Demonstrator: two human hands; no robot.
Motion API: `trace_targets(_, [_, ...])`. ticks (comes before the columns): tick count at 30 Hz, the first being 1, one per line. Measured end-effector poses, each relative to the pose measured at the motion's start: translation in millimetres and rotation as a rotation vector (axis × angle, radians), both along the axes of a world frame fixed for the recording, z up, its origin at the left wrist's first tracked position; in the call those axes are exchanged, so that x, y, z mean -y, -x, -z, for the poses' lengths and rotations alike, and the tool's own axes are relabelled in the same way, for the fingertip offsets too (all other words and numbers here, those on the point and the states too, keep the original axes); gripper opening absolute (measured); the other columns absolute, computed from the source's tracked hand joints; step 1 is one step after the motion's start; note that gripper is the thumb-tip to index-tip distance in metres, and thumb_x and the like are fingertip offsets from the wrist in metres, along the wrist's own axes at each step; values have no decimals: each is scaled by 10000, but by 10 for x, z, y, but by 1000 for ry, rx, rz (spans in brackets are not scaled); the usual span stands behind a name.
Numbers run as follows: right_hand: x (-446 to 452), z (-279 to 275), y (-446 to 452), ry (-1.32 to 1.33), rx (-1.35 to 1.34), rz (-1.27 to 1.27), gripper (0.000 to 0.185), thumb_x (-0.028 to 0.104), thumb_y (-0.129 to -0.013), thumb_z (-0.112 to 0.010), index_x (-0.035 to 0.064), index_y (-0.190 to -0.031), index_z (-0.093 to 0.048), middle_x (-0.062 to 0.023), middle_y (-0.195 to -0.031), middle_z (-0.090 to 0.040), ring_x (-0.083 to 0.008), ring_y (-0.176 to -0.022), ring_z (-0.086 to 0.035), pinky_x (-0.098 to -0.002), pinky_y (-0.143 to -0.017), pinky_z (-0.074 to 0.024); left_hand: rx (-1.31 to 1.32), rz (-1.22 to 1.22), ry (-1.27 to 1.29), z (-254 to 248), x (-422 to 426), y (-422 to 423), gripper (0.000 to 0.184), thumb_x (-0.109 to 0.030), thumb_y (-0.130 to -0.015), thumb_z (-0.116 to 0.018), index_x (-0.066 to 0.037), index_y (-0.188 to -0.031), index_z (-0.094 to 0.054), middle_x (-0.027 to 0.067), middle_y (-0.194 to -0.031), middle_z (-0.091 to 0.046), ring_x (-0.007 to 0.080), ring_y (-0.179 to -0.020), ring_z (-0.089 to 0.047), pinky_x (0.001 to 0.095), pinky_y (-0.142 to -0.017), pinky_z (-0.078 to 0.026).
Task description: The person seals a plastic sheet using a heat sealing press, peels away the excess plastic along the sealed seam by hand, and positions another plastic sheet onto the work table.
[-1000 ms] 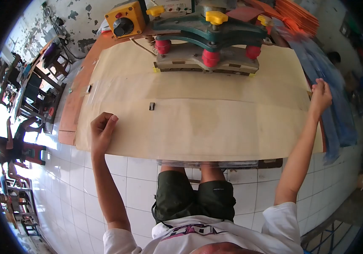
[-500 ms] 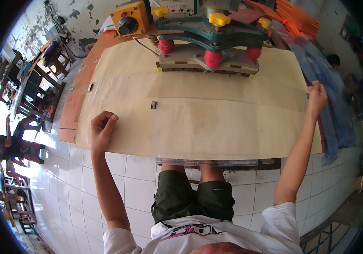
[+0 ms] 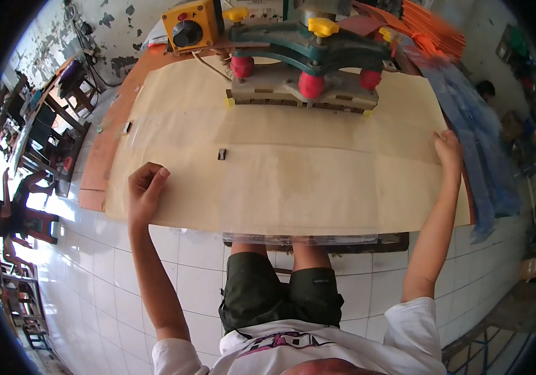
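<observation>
My left hand (image 3: 147, 190) rests loosely fisted on the left part of the tan-covered tabletop (image 3: 180, 203), thumb over the curled fingers, and no object shows in it. At the right side of the table my right hand (image 3: 448, 151) is closed with bent fingers; what it holds, if anything, is hidden. Between the hands lies a clear plastic sheet (image 3: 299, 194), its front end hanging over the table edge. A small dark block (image 3: 222, 154) sits just left of the sheet. Beyond it stands a press head with a green bracket (image 3: 318, 53) and a grey metal bar (image 3: 299, 94).
A yellow control box (image 3: 190, 26) with a black knob is at the back left. Bluish plastic sheets (image 3: 483, 150) drape over the right edge, with an orange stack (image 3: 433, 28) behind them. Another small dark piece (image 3: 127, 127) lies near the left edge. People sit far left.
My right hand has moved from above the bluish plastic leftward and slightly nearer, onto the table's right side. My left hand stays nearly in place. The view has shifted slightly.
</observation>
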State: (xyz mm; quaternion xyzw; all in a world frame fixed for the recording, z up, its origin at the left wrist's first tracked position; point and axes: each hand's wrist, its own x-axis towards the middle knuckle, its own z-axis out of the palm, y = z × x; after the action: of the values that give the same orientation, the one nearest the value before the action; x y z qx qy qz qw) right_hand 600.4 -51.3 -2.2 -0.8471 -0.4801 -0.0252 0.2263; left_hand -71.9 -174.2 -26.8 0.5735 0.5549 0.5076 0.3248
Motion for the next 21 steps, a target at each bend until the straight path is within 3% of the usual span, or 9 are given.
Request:
trace_targets(3, [84,-4,75,91,38,42,584,462,-864,-677,50,-1275,-628,-187,-1291,-646,-372,-1216,-598,-451,-1023,-448,-2,-9,17,-37,24,-47,184,-161,-961,-659,-38,-827,-629,-70,-678,-506,18,-609,-437,210,-543,-309])
trace_targets(5, [128,-53,160,81,-6,36,617,428,-822,-747,3,-1250,-617,-227,-1276,-645,-366,-1193,-614,-412,-998,-471,-18,-26,14,-22,25,-49,190,-166,-961,-661,-37,-826,-628,-71,-674,-501,17,-605,-429,212,-541,-306])
trace_targets(9, [104,-3,176,148,64,25,659,415,-806,-769,-10,-1280,-602,-230,-1301,-632,-361,-1221,-601,-413,-1015,-464,-29,-27,-5,27,4,-17,227,-191,-961,-675,-7,-833,-643,-71,-674,-501,17,-607,-409,219,-542,-298])
trace_targets(11, [106,15,160,152,72,23,732,500,-783,-762,26,-1316,-599,-196,-1352,-608,-349,-1262,-575,-447,-1041,-454,-22,-18,-16,34,-11,-25,226,-192,-962,-673,-8,-834,-644,-72,-671,-499,16,-605,-407,219,-540,-296])
trace_targets(15, [126,2,171,144,85,19,709,467,-771,-780,26,-1301,-616,-204,-1368,-595,-350,-1261,-576,-448,-1045,-451,-33,-30,6,-11,9,-58,227,-191,-964,-669,-9,-831,-642,-74,-665,-491,15,-602,-400,220,-539,-295])
trace_targets(17, [55,166,1,20,145,-64,678,440,-768,-786,36,-1290,-631,-193,-1350,-610,-352,-1250,-583,-452,-1032,-460,-49,-43,-2,-43,33,-83,232,-193,-964,-668,-6,-829,-642,-74,-665,-490,14,-602,-398,220,-539,-296])
trace_targets(21, [31,85,100,71,183,-78,646,398,-760,-795,47,-1280,-644,-182,-1320,-632,-356,-1245,-582,-449,-1026,-465,-60,-69,-15,-59,49,-107,243,-195,-962,-666,2,-821,-640,-73,-660,-481,15,-604,-396,224,-539,-297])
